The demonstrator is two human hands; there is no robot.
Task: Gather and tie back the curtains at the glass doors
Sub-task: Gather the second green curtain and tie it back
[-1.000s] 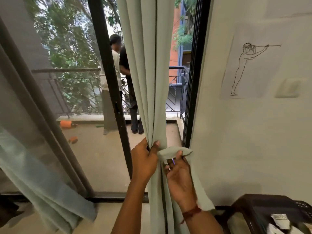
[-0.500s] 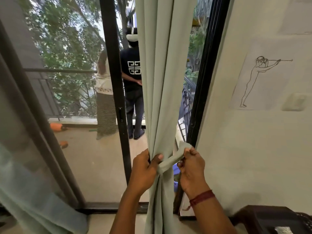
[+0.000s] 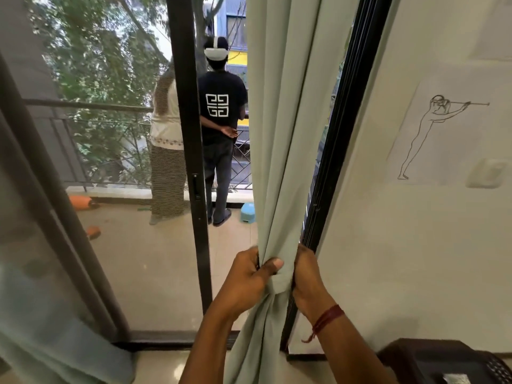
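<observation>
A pale green curtain (image 3: 285,120) hangs bunched in front of the black door frame (image 3: 346,134) at the right of the glass doors. My left hand (image 3: 249,281) grips the gathered folds from the left, thumb across the front. My right hand (image 3: 307,275), with a red thread on its wrist, grips the same bundle from the right, fingers behind the cloth. The tie band is wrapped over the bundle between my hands; its ends are hidden. A second green curtain (image 3: 55,342) hangs at the lower left.
A black sliding-door post (image 3: 191,162) stands just left of the curtain. Two people (image 3: 219,128) stand on the balcony beyond the glass. A white wall with a line drawing (image 3: 443,128) is on the right. A dark stool (image 3: 443,361) sits at the bottom right.
My right hand has moved in against the bundle, and the loose band it held out is now drawn tight around the curtain. The view has shifted left and closer.
</observation>
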